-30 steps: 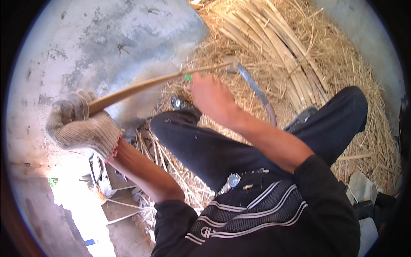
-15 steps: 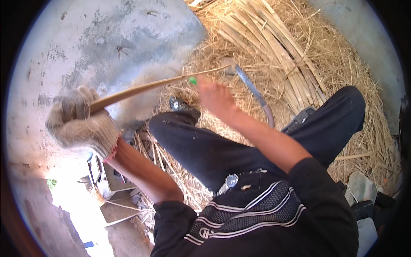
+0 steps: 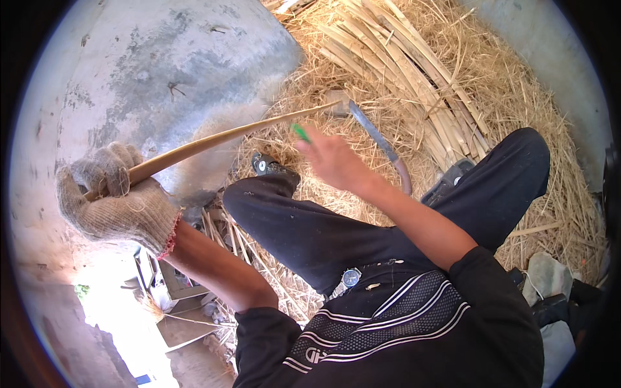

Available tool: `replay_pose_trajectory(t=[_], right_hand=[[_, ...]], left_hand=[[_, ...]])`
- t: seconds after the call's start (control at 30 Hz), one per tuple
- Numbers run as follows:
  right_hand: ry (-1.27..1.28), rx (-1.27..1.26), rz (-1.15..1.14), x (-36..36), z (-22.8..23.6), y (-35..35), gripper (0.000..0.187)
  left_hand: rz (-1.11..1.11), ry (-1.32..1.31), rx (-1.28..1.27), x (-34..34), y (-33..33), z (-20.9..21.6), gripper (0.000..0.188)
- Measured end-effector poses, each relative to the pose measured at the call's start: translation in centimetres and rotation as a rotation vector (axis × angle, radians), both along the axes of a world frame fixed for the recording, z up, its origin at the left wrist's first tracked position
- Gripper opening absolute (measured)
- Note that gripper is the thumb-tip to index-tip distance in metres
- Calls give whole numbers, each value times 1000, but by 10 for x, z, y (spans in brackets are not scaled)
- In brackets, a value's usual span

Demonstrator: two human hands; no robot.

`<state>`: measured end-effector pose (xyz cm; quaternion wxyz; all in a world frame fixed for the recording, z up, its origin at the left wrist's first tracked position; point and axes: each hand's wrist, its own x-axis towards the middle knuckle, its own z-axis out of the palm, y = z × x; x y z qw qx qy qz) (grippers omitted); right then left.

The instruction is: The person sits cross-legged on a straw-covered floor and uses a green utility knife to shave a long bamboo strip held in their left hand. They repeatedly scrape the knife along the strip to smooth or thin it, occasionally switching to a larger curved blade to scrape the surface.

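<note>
My left hand (image 3: pixel 119 194), in a worn knitted glove with a red cuff edge, is closed round the thick end of a long pale wooden strip (image 3: pixel 217 139). The strip slants up to the right, and its thin far end lies by a small block (image 3: pixel 337 108). My bare right hand (image 3: pixel 333 158) is closed on a small green-handled tool (image 3: pixel 301 133), held just below the strip. The tool's working end is too blurred to make out. A long dark blade with a brown handle (image 3: pixel 378 139) lies beyond that hand.
Pale shavings (image 3: pixel 517 97) cover the floor, with a bundle of split strips (image 3: pixel 414 71) on them. My crossed legs (image 3: pixel 304 226) are below the hands. A wristwatch (image 3: pixel 350 278) rests at my waist. The stained wall (image 3: pixel 162 71) stands left; cloth and bags (image 3: pixel 550 284) lie right.
My left hand has shifted slightly left and down with the strip. My right hand has moved slightly right and down, and more of the green handle shows.
</note>
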<state>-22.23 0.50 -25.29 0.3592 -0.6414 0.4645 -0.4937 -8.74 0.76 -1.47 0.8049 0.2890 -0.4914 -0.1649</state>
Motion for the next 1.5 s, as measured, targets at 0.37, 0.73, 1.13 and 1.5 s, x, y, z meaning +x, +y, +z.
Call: replay_pose_trajectory(t=[0.37, 0.73, 1.13, 1.5], right_hand=[[258, 75, -103, 12, 46, 21, 25], [250, -15, -165, 15, 40, 2, 23], [372, 71, -31, 34, 48, 12, 19], [527, 293, -87, 31, -35, -32, 16]], left_hand=[[-310, -155, -21, 18, -5, -6, 30], [-423, -111, -58, 28, -20, -4, 32], [-378, -151, -21, 49, -7, 4, 34], [-256, -27, 35, 54, -11, 3, 31]])
